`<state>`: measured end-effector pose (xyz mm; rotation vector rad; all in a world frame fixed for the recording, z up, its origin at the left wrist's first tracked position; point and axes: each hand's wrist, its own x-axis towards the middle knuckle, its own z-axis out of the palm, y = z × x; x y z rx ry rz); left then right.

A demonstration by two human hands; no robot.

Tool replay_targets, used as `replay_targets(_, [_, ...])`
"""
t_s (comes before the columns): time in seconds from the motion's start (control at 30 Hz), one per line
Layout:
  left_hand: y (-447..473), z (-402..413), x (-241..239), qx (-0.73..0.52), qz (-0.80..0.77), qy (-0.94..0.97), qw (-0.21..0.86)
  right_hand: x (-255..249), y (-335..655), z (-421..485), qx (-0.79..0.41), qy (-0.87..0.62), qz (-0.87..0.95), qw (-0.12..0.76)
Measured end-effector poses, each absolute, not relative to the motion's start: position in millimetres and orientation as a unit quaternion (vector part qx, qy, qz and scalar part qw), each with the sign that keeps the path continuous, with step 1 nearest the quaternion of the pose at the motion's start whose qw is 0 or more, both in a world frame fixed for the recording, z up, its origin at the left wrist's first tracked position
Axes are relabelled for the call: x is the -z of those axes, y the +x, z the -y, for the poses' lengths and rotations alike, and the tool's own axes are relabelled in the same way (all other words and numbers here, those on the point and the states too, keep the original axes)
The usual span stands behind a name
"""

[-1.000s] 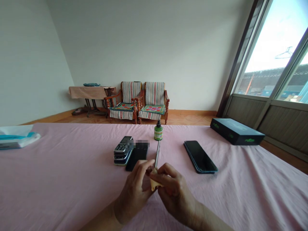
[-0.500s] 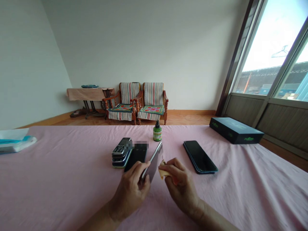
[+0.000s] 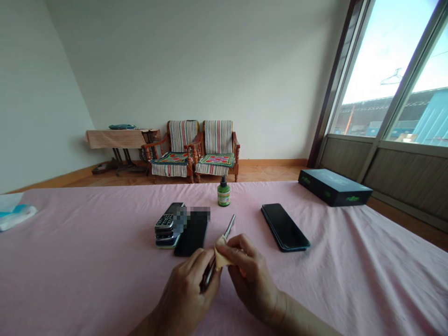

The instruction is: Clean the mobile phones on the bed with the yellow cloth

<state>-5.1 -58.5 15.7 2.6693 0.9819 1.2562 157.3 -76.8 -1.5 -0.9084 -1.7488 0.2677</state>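
Observation:
A smartphone [image 3: 230, 227], seen almost edge-on, is gripped near its lower end by my left hand [image 3: 191, 289]. My right hand [image 3: 255, 275] pinches a small yellowish cloth [image 3: 221, 255] and presses it against the phone's edge. Just beyond my left hand, a black smartphone [image 3: 193, 232] lies flat on the pink cloth. Left of it is a stack of phones with a keypad phone [image 3: 168, 218] on top. Another dark smartphone [image 3: 284, 227], apparently lying on a second one, is to the right of my right hand.
A green bottle with a black top [image 3: 223, 193] stands near the far edge of the pink-covered table [image 3: 87, 261]. A black box [image 3: 334, 186] sits at the far right, and a white and blue packet [image 3: 17, 214] at the far left. Two wooden armchairs [image 3: 217, 149] stand beyond.
My right hand has come left, bringing the cloth from beside the phone onto its edge. The phone has turned more edge-on in my left hand. The whole view has shifted slightly.

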Motion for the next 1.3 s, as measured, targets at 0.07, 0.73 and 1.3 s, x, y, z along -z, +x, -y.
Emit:
replay_targets(0.07, [-4.4, 59.0, -17.2, -0.4, -0.313, 0.861, 0.02, 1.6, 155.4, 76.5, -0.11, -0.398, 0.746, 0.522])
replay_targets(0.73, [-25.7, 47.8, -31.5, -0.267, -0.26, 0.928, 0.015, 2.2, 197.4, 35.4, -0.109, -0.554, 0.628, 0.536])
replay_targets(1.3, [-40.1, 21.7, -24.8, -0.293, -0.355, 0.884, -0.083, 4.6, 182.7, 42.6, -0.298, -0.498, 0.55, 0.601])
